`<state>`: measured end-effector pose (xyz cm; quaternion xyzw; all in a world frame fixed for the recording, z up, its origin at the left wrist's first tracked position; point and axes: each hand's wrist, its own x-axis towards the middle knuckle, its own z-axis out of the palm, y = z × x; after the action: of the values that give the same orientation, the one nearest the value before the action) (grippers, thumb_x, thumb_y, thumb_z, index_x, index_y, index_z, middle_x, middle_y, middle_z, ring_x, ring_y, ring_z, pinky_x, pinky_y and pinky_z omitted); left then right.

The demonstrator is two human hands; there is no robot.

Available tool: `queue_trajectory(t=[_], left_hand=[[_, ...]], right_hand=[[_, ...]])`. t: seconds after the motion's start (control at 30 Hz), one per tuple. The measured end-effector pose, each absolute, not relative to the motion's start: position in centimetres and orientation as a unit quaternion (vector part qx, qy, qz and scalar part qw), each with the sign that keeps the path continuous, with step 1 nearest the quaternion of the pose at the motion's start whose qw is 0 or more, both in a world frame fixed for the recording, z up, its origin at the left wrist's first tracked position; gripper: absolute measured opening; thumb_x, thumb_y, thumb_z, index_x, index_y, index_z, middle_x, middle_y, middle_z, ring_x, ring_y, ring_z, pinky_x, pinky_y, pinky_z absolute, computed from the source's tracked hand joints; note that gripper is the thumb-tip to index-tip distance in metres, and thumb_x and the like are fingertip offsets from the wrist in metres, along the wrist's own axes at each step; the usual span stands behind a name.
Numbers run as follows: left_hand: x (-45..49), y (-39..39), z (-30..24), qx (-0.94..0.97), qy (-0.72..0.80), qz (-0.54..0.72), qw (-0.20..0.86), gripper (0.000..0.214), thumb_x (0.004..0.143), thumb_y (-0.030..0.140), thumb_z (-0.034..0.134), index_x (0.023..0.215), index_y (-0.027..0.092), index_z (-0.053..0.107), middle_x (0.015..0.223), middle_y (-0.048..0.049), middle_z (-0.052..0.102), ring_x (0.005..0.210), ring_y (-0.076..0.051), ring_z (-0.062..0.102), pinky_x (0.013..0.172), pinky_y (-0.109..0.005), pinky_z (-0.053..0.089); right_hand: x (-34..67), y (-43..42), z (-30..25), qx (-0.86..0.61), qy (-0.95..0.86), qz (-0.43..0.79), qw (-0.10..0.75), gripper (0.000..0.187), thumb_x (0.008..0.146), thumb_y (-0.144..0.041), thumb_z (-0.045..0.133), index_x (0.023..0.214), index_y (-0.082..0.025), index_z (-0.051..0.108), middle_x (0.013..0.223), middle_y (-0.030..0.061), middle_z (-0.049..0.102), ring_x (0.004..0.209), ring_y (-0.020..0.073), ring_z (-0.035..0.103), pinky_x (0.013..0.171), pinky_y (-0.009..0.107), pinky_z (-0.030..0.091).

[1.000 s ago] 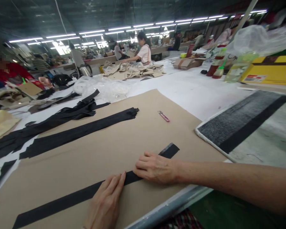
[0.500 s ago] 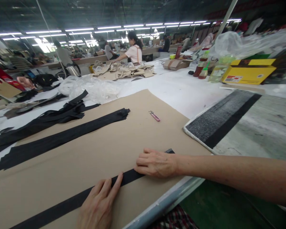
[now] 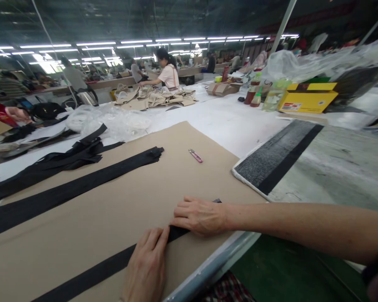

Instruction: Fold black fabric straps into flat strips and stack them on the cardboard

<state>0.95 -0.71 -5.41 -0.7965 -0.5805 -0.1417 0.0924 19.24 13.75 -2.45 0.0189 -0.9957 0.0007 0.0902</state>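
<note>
A long black fabric strip (image 3: 103,269) lies slantwise along the near side of a large tan sheet (image 3: 113,214). My left hand (image 3: 148,262) rests on the strip with its fingers stretched out and close together, the fingertips near my right hand. Farther right, my right hand (image 3: 200,216) has its fingers bent over the strip and pressing on it; its fingertips are partly hidden. The strip's far end pokes out behind the right wrist. Beyond the hands, pink-handled thread snips (image 3: 195,155) lie on the sheet.
Stacked black strips (image 3: 82,182) and a looser black pile (image 3: 59,161) lie to the left. A grey-and-black piece (image 3: 277,155) covers part of a raised board at right. Behind stand bottles (image 3: 255,97) and a yellow box (image 3: 307,98). A co-worker (image 3: 169,75) works beyond.
My left hand has slid right along the strip, closer to my right hand, and its fingers have drawn together. The whole view has shifted slightly; the right hand stays on the strip.
</note>
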Motion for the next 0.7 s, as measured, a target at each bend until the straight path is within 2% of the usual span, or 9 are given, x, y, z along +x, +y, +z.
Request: queue_trajectory(t=[0.17,0.4,0.7], left_hand=[[0.9,-0.7,-5.9,-0.807,-0.564,-0.144,0.095,0.049,0.080,0.000,0.037,0.126,0.013,0.048,0.095,-0.0032,0.061,0.088,-0.016,0.054,0.081,-0.026,0.047],[1.1,-0.4,-5.5,-0.807,-0.577,-0.082,0.098,0.060,0.080,-0.001,0.040,0.136,0.021,0.039,0.094,-0.0012,0.059,0.086,-0.015,0.052,0.081,-0.027,0.044],[3.2,-0.1,-4.1,-0.785,-0.610,-0.019,0.103,0.070,0.077,-0.005,0.040,0.137,0.030,0.040,0.097,-0.0023,0.057,0.086,-0.017,0.049,0.080,-0.032,0.042]], right_hand=[[20.2,14.0,-2.5,0.043,-0.994,-0.040,0.089,0.018,0.096,-0.019,0.038,0.092,-0.015,0.056,0.087,0.0040,0.052,0.081,0.0166,0.044,0.071,0.031,0.031],[21.9,14.4,-3.0,0.033,-0.994,-0.047,0.095,0.018,0.096,-0.020,0.039,0.091,-0.016,0.056,0.086,0.0040,0.052,0.080,0.0161,0.044,0.068,0.032,0.030],[24.2,15.0,-2.3,0.024,-0.993,-0.070,0.089,0.021,0.097,-0.019,0.036,0.092,-0.016,0.056,0.086,0.0041,0.052,0.079,0.0155,0.045,0.069,0.031,0.029]])
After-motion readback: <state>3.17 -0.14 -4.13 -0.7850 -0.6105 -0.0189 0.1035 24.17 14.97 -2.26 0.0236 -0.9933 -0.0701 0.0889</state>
